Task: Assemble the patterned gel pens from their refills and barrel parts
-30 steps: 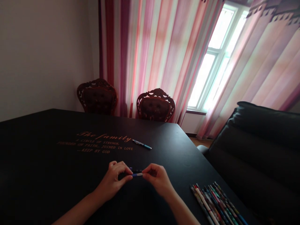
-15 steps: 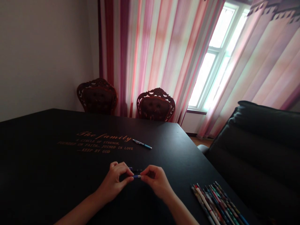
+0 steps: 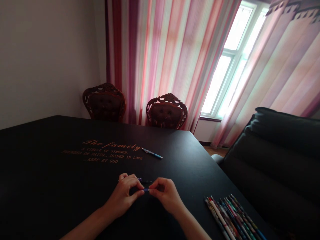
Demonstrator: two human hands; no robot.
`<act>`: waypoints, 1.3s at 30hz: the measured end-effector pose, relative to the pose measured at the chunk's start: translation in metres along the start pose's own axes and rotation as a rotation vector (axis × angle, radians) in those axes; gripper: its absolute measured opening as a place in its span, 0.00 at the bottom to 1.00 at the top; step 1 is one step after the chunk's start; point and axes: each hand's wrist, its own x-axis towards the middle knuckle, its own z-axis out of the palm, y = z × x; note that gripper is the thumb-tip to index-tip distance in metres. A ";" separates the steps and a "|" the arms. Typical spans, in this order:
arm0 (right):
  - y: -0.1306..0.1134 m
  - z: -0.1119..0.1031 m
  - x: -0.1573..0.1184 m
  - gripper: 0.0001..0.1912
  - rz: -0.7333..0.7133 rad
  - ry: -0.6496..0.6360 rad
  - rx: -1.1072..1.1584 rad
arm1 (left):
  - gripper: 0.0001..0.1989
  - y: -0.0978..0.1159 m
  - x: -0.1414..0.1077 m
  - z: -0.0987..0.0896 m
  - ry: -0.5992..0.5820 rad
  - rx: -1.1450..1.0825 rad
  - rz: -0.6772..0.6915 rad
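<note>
Between my two hands is a small blue pen part (image 3: 146, 190), only a short piece of it showing. My left hand (image 3: 126, 191) pinches its left end between thumb and forefinger. At the other end, the thumb and forefinger of my right hand (image 3: 166, 194) are closed on it. A dark pen with a purple end (image 3: 145, 181) lies just behind the fingertips, partly hidden by my left hand. Farther back, a light blue pen (image 3: 152, 153) rests on the black table (image 3: 175, 146) beside the gold lettering.
Several pens (image 3: 232, 218) lie side by side near the table's right edge. Two carved chairs (image 3: 106, 103) stand behind the far edge. A black leather sofa (image 3: 280, 160) is at the right, with curtains (image 3: 170, 50) and a window behind.
My hands have come slightly closer together, and less of the blue piece shows between them. The pens on the table have not moved.
</note>
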 end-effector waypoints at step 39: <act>0.005 -0.053 0.018 0.17 -0.076 0.188 -0.043 | 0.02 -0.032 0.010 -0.016 0.009 0.261 -0.005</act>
